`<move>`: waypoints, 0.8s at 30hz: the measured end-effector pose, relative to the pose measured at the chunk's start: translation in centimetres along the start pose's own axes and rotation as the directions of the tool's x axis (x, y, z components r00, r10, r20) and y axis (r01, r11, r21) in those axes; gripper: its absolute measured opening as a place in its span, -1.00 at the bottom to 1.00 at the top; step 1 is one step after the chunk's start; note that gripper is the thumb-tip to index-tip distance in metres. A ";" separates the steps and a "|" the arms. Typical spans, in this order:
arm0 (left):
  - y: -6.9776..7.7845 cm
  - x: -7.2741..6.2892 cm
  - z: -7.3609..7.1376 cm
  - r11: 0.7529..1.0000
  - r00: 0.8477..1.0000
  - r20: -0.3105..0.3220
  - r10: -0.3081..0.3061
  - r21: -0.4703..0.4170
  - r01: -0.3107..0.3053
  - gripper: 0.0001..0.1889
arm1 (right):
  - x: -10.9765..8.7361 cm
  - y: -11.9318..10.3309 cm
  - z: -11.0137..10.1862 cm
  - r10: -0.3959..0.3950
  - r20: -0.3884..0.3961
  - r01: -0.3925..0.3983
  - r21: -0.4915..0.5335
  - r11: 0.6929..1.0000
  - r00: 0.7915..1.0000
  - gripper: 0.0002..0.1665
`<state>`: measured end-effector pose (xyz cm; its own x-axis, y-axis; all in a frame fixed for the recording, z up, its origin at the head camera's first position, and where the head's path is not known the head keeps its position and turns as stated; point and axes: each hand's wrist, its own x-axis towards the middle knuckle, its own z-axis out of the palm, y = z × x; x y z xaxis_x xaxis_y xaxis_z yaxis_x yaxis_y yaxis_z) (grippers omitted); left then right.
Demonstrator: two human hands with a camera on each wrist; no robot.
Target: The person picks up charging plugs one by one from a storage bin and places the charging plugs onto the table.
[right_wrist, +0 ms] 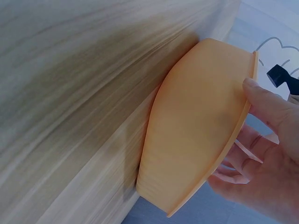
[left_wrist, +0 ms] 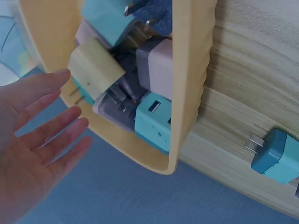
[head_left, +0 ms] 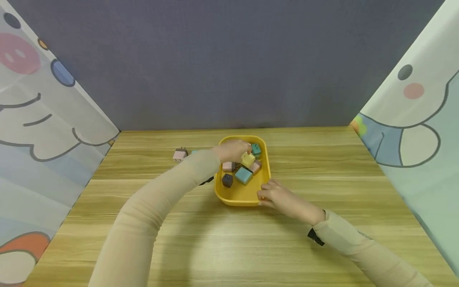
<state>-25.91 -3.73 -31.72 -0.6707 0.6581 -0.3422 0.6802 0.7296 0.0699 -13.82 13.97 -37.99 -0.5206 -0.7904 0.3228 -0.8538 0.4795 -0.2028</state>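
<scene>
A yellow plastic bin point(head_left: 247, 194) stands on the table with several USB wall chargers in it. My left hand point(head_left: 232, 150) is over the bin's far part, fingers extended and apart. In the left wrist view its fingertips are close to a pale yellow charger point(left_wrist: 96, 67) lying on top of the pile, and nothing is gripped. A blue charger point(head_left: 244, 175), a dark charger point(head_left: 227, 180) and a teal charger point(left_wrist: 154, 122) are also inside. My right hand point(head_left: 287, 201) pinches the bin's near right rim, thumb outside and fingers over the inner side.
Left of the bin, a pink charger point(head_left: 180, 154) lies on the wooden table point(head_left: 322, 167); beside it a teal charger point(left_wrist: 278, 156) is mostly behind my left forearm in the head view. A dark grey panel point(head_left: 229, 71) borders the table's far edge, with cartoon-printed sheets at both sides.
</scene>
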 end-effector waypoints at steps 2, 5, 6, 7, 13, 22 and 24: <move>0.3 0.4 0.2 1.000 1.000 0.008 -0.010 -0.006 0.010 -0.62 | 0.0 0.0 0.0 -0.002 -0.004 0.002 0.001 1.000 1.000 -0.78; 0.5 0.8 0.4 1.000 1.000 0.020 -0.022 -0.022 0.022 -0.60 | -0.1 0.0 0.0 -0.001 0.000 0.001 0.000 1.000 1.000 -0.79; 0.6 0.9 0.4 0.999 0.999 0.021 -0.024 -0.030 0.024 -0.59 | 0.0 0.0 0.0 0.003 0.007 -0.003 0.002 1.000 1.000 -0.79; 0.6 1.0 0.5 0.999 0.999 0.022 -0.024 -0.035 0.024 -0.58 | 0.0 0.0 0.0 0.008 0.013 -0.008 0.004 1.000 1.000 -0.80; 1.0 1.4 0.7 1.000 0.999 0.039 -0.014 -0.022 0.015 -0.54 | 0.1 -0.1 -0.2 0.041 0.050 -0.042 0.019 0.999 0.998 -0.83; 1.7 2.4 1.2 0.977 0.998 0.060 0.018 0.209 -0.030 -0.56 | 0.0 0.0 0.1 0.009 0.001 -0.009 0.021 1.000 1.000 -0.79; 1.7 2.7 1.3 0.972 0.998 0.063 0.021 0.233 -0.035 -0.61 | 0.0 0.1 0.1 0.010 0.002 -0.010 0.016 1.000 1.000 -0.79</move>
<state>-26.20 -0.97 -33.72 -0.6364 0.6600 -0.3992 0.7535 0.6426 -0.1388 -13.85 14.00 -38.06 -0.5292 -0.7863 0.3190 -0.8483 0.4814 -0.2205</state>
